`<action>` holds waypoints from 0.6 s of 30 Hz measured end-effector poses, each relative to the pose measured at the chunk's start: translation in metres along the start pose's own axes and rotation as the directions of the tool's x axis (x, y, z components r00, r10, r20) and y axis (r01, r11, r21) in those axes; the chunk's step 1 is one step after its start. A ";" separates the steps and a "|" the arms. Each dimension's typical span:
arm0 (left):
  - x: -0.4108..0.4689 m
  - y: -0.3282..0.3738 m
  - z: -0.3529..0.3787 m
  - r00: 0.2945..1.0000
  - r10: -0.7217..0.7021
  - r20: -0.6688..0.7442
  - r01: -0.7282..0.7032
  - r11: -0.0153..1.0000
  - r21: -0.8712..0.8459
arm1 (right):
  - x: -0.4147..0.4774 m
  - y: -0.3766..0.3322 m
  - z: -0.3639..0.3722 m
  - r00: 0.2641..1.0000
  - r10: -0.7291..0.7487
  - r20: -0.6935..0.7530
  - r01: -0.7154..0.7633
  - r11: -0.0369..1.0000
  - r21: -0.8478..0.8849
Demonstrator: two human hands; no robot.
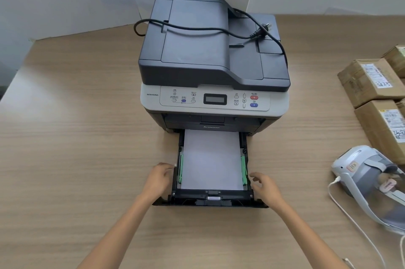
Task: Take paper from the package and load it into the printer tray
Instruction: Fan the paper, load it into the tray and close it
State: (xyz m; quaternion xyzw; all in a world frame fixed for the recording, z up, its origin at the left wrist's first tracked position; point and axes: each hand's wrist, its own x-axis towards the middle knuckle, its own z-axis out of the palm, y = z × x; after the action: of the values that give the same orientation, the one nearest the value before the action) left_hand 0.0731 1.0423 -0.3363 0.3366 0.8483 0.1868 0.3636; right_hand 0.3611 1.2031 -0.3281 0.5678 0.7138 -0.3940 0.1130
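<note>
A grey and white printer [213,64] stands on the wooden table. Its black paper tray [210,199] is pulled out toward me, with a flat stack of white paper [211,159] lying between green side guides. My left hand [158,180] rests against the tray's left outer wall, fingers curled around its edge. My right hand [264,187] hovers beside the tray's right wall with fingers spread and nothing in them. No paper package is in view.
A black power cable [219,32] lies loose over the printer's lid. Cardboard parcels [370,80] sit at the right edge of the table. A white headset with a cable [370,181] lies to the right of the tray. White boards lean behind the printer.
</note>
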 end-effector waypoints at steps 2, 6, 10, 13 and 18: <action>-0.003 -0.013 -0.008 0.996 -0.093 0.018 0.093 0.996 -0.015 | -0.005 0.009 -0.004 0.999 0.040 -0.012 -0.040 0.998 -0.054; -0.010 -0.033 -0.026 0.912 -0.371 0.175 0.375 0.927 0.009 | -0.015 0.027 -0.015 0.981 0.185 0.056 -0.173 0.971 -0.166; -0.012 -0.045 -0.032 0.801 -0.491 0.342 0.575 0.790 -0.213 | -0.020 0.033 -0.020 0.924 0.295 0.244 -0.280 0.955 -0.093; -0.010 -0.052 -0.035 0.790 -0.514 0.334 0.604 0.744 -0.285 | -0.021 0.029 -0.023 0.908 0.320 0.272 -0.328 0.945 -0.017; -0.010 -0.055 -0.040 0.767 -0.513 0.386 0.639 0.666 -0.386 | -0.015 0.025 -0.026 0.889 0.352 0.292 -0.375 0.927 0.024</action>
State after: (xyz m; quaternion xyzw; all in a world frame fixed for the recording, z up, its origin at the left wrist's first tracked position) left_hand 0.0246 0.9939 -0.3352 -0.0361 0.7816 0.2295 0.5789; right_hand 0.3963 1.2112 -0.3130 0.6332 0.5551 -0.4712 0.2626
